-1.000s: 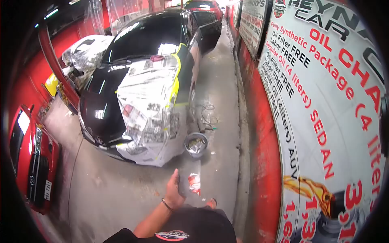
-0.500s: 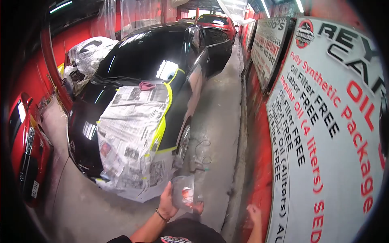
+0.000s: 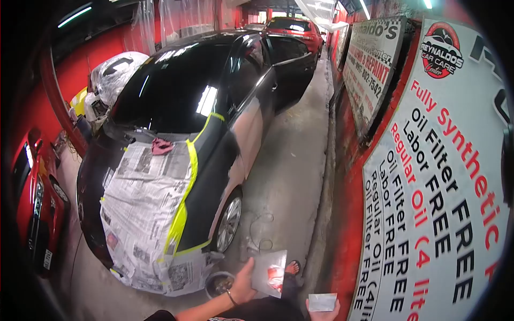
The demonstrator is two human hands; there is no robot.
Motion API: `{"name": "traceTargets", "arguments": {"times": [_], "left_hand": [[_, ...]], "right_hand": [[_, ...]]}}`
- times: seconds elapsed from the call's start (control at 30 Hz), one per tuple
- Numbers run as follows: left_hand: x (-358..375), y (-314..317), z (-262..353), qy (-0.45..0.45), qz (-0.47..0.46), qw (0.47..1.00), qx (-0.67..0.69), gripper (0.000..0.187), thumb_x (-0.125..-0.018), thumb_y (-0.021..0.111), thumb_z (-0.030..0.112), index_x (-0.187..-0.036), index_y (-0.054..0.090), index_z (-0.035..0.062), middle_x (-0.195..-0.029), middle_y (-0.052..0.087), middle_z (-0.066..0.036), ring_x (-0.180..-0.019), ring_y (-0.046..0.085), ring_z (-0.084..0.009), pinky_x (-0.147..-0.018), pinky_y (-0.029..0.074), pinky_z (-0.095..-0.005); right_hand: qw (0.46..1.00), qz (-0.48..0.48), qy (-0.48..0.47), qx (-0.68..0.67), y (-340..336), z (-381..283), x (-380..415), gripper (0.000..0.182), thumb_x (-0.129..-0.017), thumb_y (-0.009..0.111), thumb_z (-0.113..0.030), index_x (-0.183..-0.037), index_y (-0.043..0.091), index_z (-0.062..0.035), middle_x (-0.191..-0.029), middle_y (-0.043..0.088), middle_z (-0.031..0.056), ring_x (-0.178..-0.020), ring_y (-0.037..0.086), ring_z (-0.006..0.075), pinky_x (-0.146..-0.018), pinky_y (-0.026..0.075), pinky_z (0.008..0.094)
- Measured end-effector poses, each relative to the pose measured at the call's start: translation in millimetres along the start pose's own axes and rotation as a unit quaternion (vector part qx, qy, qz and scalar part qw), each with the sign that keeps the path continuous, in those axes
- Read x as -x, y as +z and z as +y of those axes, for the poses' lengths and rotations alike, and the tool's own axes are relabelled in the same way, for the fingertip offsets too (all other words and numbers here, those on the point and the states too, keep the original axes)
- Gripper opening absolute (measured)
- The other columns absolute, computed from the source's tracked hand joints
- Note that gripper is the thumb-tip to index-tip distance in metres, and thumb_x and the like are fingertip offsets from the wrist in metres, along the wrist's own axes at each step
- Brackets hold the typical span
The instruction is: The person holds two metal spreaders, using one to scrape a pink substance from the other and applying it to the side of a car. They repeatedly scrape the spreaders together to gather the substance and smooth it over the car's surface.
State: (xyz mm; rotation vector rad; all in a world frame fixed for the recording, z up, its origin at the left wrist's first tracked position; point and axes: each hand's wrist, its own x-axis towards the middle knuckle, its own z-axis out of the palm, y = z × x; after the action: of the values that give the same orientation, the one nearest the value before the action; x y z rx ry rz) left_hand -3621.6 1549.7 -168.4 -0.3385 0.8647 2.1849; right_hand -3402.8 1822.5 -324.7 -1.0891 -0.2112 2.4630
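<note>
In my left hand (image 3: 244, 284) is a flat grey sheet (image 3: 262, 268) bearing a white and orange-red smear (image 3: 275, 278) of paste. My fingers close on its left edge. Low in the view, my right hand (image 3: 327, 314) grips a small pale rectangular plate (image 3: 323, 303), apart from the sheet. Ahead stands a black car (image 3: 160, 101). Newspaper (image 3: 144, 182) covers part of its hood, edged with yellow-green tape (image 3: 184, 206). Bare greyish-pink patches (image 3: 248, 131) show along its side. A dark red cloth (image 3: 161, 146) lies on the newspaper near the windshield.
Below the front bumper sits a bucket (image 3: 213, 291), partly hidden. A thin hose (image 3: 257, 227) curls on the floor near the front wheel (image 3: 230, 220). The car's door (image 3: 292, 72) hangs open. Signboards (image 3: 428, 134) line the right wall; a red car (image 3: 40, 208) is at left.
My view has moved nearer the car's side. The grey sheet has shifted right with my left hand. My right hand, bare-looking before, now shows the small plate in it.
</note>
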Motion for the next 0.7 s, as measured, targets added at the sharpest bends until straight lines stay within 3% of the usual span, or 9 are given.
{"name": "traceTargets", "arguments": {"times": [0.1, 0.17, 0.33, 0.37, 0.43, 0.5, 0.53, 0.63, 0.7], "left_hand": [[-62.7, 88.7, 24.2, -0.010, -0.003, 0.999, -0.043, 0.078, -0.120, 0.034, 0.061, -0.164, 0.046, -0.0018, -0.158, 0.061, -0.021, -0.144, 0.062, -0.0385, -0.125, 0.046, -0.0546], [-111.4, 136.6, 41.0, 0.000, 0.009, 0.998, -0.056, 0.078, -0.120, 0.034, 0.062, -0.163, 0.047, -0.0017, -0.157, 0.063, -0.021, -0.143, 0.064, -0.0364, -0.125, 0.047, -0.0526], [-219.3, 194.5, 58.5, 0.047, 0.038, 0.994, -0.092, 0.077, -0.119, 0.036, 0.061, -0.162, 0.050, -0.0017, -0.156, 0.065, -0.019, -0.142, 0.065, -0.0342, -0.125, 0.048, -0.0506], [-231.8, 210.0, 64.6, 0.040, 0.047, 0.995, -0.080, 0.077, -0.119, 0.036, 0.061, -0.161, 0.050, -0.0017, -0.155, 0.065, -0.019, -0.142, 0.064, -0.0340, -0.125, 0.047, -0.0503], [-260.8, 233.9, 74.4, 0.061, 0.061, 0.992, -0.090, 0.083, -0.115, 0.041, 0.069, -0.161, 0.051, 0.0006, -0.156, 0.064, -0.018, -0.140, 0.065, -0.0369, -0.121, 0.049, -0.0554], [-292.1, 247.2, 84.3, 0.071, 0.073, 0.992, -0.073, 0.085, -0.113, 0.043, 0.073, -0.161, 0.052, 0.0030, -0.156, 0.064, -0.017, -0.138, 0.066, -0.0390, -0.117, 0.052, -0.0587], [-307.6, 251.6, 89.8, 0.077, 0.072, 0.991, -0.077, 0.086, -0.112, 0.043, 0.074, -0.161, 0.052, 0.0040, -0.155, 0.064, -0.017, -0.138, 0.066, -0.0392, -0.117, 0.052, -0.0593], [-356.8, 257.3, 110.0, 0.095, 0.062, 0.990, -0.085, 0.088, -0.111, 0.041, 0.078, -0.161, 0.053, 0.0068, -0.153, 0.065, -0.017, -0.138, 0.066, -0.0396, -0.115, 0.052, -0.0610], [-393.0, 256.1, 122.8, 0.079, 0.019, 0.995, -0.060, 0.082, -0.113, 0.045, 0.072, -0.162, 0.051, 0.0071, -0.156, 0.063, -0.014, -0.143, 0.061, -0.0364, -0.120, 0.048, -0.0602]], "right_hand": [[0.997, -0.071, 0.033, -0.022, 105.6, -12.5, -80.3, 0.048, -0.097, 0.069, -0.049, -0.130, 0.078, -0.0152, -0.134, 0.078, 0.0154, -0.127, 0.070, 0.0458, -0.111, 0.051, 0.0733], [0.986, -0.126, 0.097, -0.049, 165.9, -27.3, -132.0, 0.050, -0.102, 0.065, -0.047, -0.134, 0.076, -0.0105, -0.135, 0.078, 0.0154, -0.128, 0.070, 0.0433, -0.113, 0.054, 0.0655], [0.969, -0.208, 0.130, 0.000, 322.8, -53.7, -207.8, 0.047, -0.106, 0.061, -0.048, -0.131, 0.074, -0.0107, -0.130, 0.076, 0.0126, -0.118, 0.072, 0.0368, -0.107, 0.057, 0.0606], [0.966, -0.223, 0.131, 0.014, 341.6, -58.8, -217.4, 0.046, -0.107, 0.060, -0.049, -0.129, 0.074, -0.0113, -0.129, 0.076, 0.0115, -0.114, 0.073, 0.0350, -0.104, 0.057, 0.0602], [0.953, -0.270, 0.086, 0.104, 360.3, -55.7, -270.2, 0.049, -0.110, 0.051, -0.048, -0.136, 0.071, -0.0113, -0.140, 0.074, 0.0110, -0.135, 0.064, 0.0356, -0.123, 0.044, 0.0580], [0.948, -0.265, 0.175, -0.018, 384.9, -55.3, -310.4, 0.050, -0.111, 0.051, -0.047, -0.137, 0.070, -0.0102, -0.141, 0.073, 0.0117, -0.135, 0.065, 0.0359, -0.122, 0.045, 0.0577], [0.948, -0.257, 0.188, -0.009, 405.0, -58.4, -313.9, 0.050, -0.112, 0.050, -0.046, -0.138, 0.069, -0.0088, -0.142, 0.073, 0.0125, -0.136, 0.064, 0.0364, -0.123, 0.044, 0.0578], [0.941, -0.258, 0.149, 0.157, 447.6, -65.8, -323.3, 0.050, -0.113, 0.050, -0.045, -0.142, 0.067, -0.0076, -0.146, 0.071, 0.0129, -0.136, 0.063, 0.0359, -0.121, 0.045, 0.0568], [0.926, -0.285, 0.125, 0.213, 465.3, -65.9, -346.3, 0.051, -0.114, 0.049, -0.043, -0.146, 0.064, -0.0066, -0.146, 0.069, 0.0132, -0.135, 0.063, 0.0354, -0.116, 0.047, 0.0554]]}}
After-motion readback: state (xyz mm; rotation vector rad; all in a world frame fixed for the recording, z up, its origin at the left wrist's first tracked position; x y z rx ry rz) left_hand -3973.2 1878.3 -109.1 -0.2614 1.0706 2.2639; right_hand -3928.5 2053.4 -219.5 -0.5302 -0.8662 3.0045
